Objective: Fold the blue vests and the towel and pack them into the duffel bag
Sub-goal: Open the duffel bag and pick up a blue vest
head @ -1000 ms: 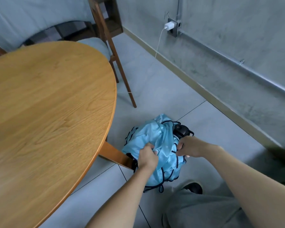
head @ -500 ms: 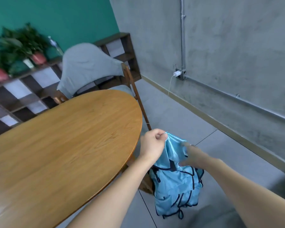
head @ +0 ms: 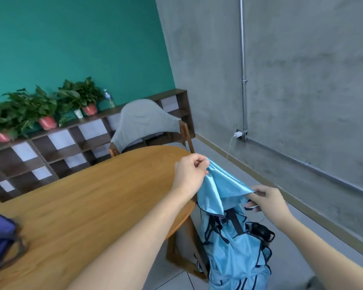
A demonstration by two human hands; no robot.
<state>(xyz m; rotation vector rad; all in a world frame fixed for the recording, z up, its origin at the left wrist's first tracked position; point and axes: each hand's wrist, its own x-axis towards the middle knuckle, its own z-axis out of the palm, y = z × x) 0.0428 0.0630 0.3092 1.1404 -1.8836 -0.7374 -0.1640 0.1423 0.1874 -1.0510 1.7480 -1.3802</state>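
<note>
Head cam: both hands have hold of the blue vests [head: 233, 243], a shiny bunch with dark trim hanging off the table's right edge, around 5 o'clock in frame. Left hand [head: 190, 174] pinches the top corner up near the table [head: 82, 206] rim, fingers curled tight on the fabric. Right hand [head: 267, 200], at about 4 o'clock, grips another edge, spreading the cloth between them. Something dark blue, maybe the duffel bag [head: 0, 243], sits on the table at 8 o'clock, too blurry to tell. Chair [head: 144, 126] with a grey cover stands behind at 12.
</note>
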